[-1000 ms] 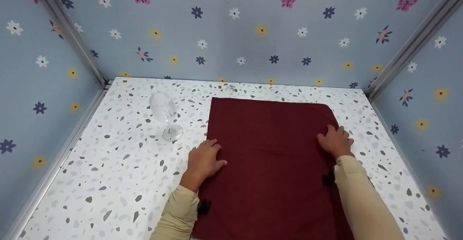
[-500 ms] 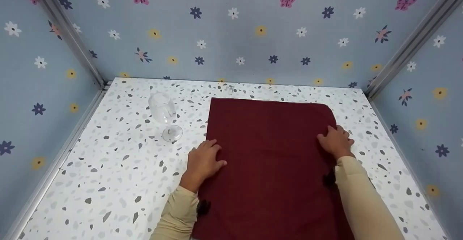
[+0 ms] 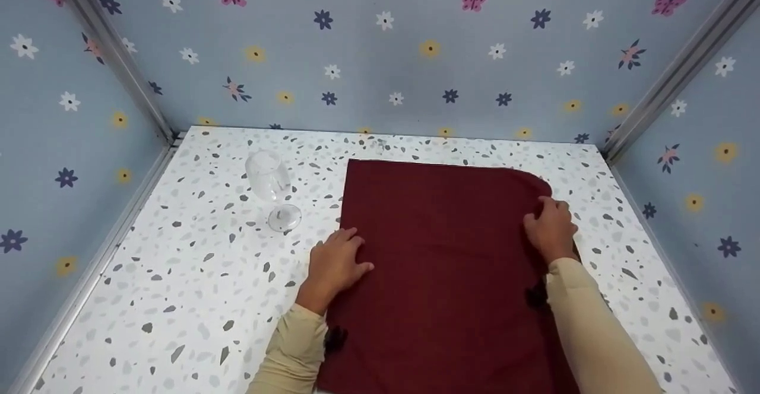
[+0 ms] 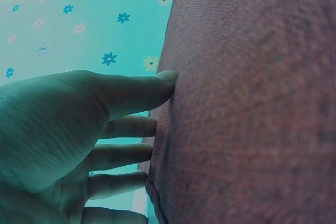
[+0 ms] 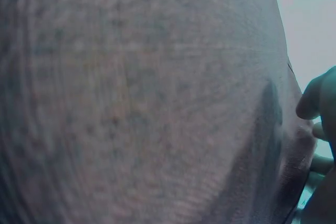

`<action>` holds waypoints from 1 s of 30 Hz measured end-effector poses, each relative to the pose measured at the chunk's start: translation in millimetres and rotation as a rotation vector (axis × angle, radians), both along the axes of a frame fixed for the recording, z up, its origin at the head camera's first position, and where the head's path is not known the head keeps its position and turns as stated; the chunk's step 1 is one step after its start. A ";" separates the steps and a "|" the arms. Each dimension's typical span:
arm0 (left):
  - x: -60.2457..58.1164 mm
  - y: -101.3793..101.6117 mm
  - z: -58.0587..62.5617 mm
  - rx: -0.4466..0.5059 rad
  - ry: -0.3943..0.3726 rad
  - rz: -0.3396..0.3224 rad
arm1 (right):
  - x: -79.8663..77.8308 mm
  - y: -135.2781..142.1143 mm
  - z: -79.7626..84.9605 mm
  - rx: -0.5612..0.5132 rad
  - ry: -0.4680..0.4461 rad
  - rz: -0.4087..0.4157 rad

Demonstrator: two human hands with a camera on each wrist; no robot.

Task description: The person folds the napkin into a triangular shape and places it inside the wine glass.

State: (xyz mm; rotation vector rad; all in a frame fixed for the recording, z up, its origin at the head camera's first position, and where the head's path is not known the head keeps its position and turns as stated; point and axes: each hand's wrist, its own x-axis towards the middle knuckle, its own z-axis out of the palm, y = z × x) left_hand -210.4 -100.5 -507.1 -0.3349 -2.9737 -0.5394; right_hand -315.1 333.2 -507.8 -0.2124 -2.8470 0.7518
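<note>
A white table speckled with grey chips (image 3: 178, 263) stands within pale blue walls printed with flowers and butterflies (image 3: 380, 56), framed by grey metal posts (image 3: 111, 44). A dark red rectangular cloth (image 3: 439, 275) lies on it, right of a clear stemmed glass (image 3: 267, 177). The left hand (image 3: 335, 263), fingers extended and apart, touches its left edge. The right hand (image 3: 552, 228) is at its right edge; whether it pinches the fabric, I cannot tell. A beige right sleeve (image 3: 599, 329) covers part of that edge; the right wrist view blurs the cloth and cuts off most of the hand.
</note>
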 end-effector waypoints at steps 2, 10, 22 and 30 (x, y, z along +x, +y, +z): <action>-0.6 0.3 0.7 0.000 0.003 0.002 | -0.4 -1.2 1.1 -0.008 0.030 -0.002; -1.2 0.4 2.9 -0.021 0.004 -0.006 | 0.4 -3.1 -4.3 -0.045 0.130 -0.023; -1.5 -0.3 1.9 -0.031 0.015 -0.017 | 5.9 1.5 -10.5 -0.128 0.253 0.062; 1.4 -1.3 -0.5 -0.020 0.027 -0.014 | 5.1 -2.7 -8.1 -0.204 0.309 0.070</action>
